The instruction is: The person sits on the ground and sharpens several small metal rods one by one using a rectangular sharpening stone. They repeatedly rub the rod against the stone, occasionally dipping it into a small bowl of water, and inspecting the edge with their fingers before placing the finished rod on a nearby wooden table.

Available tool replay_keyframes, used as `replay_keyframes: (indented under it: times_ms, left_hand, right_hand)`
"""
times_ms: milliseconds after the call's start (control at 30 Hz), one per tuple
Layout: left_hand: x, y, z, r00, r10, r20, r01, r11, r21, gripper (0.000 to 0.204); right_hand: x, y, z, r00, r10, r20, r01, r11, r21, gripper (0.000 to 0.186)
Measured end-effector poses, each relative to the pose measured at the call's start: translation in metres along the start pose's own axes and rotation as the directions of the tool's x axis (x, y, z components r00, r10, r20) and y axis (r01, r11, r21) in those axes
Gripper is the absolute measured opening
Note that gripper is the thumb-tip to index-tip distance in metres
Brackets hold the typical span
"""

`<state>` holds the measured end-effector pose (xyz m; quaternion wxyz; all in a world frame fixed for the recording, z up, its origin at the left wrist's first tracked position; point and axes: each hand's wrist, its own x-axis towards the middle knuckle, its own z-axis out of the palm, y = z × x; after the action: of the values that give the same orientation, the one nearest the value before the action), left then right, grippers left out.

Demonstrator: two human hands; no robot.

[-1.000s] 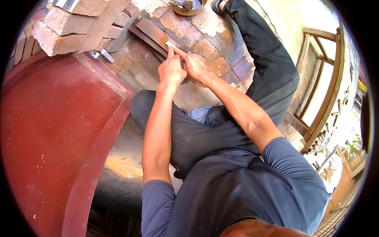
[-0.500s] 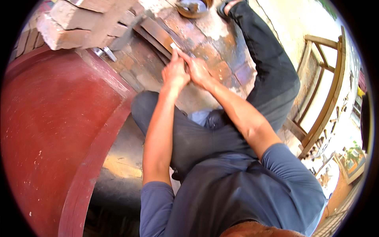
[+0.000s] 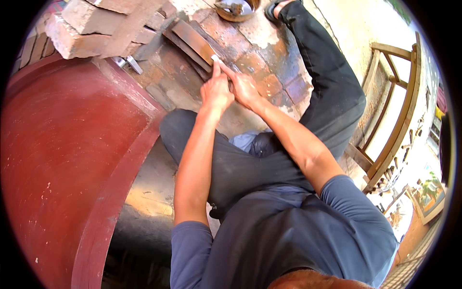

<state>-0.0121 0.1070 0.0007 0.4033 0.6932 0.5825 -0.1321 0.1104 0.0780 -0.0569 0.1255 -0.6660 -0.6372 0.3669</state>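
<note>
Both my hands meet at the near end of a long, narrow brown block (image 3: 192, 39), which lies slanted on the brick floor and looks like a whetstone. My left hand (image 3: 217, 94) is closed, its index finger stretched forward onto a small bright flat piece (image 3: 214, 58) at the block's end. Right beside it, my right hand (image 3: 245, 90) is also closed, with a finger reaching to that same piece. Whatever lies under the palms is hidden by the hands. Another dark, flat strip (image 3: 185, 52) runs along the block's left side.
A large red curved panel (image 3: 72, 144) fills the left. Stacked bricks (image 3: 91, 36) stand behind it, with a small metal piece (image 3: 134, 64) below them. At the far edge sits a round bowl (image 3: 234, 18) holding water. A wooden frame (image 3: 402, 123) leans at the right, past my bent leg.
My two hands have shifted slightly right and back toward me, and the bright piece has moved with them along the block. The rest has stayed put.
</note>
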Motion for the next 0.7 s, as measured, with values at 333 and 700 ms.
replay_keyframes:
  times_ms: [333, 700]
  left_hand:
    - [0.01, -0.009, 0.001, 0.996, 0.024, -0.087, -0.016, 0.996, 0.09, 0.043]
    - [0.018, -0.015, -0.002, 0.997, 0.037, -0.064, -0.031, 0.996, 0.088, 0.048]
  right_hand:
    - [-0.008, 0.0, -0.007, 0.991, 0.024, 0.131, -0.018, 0.998, -0.053, 0.077]
    - [0.004, 0.008, -0.006, 0.999, 0.032, 0.015, -0.031, 0.998, -0.06, 0.073]
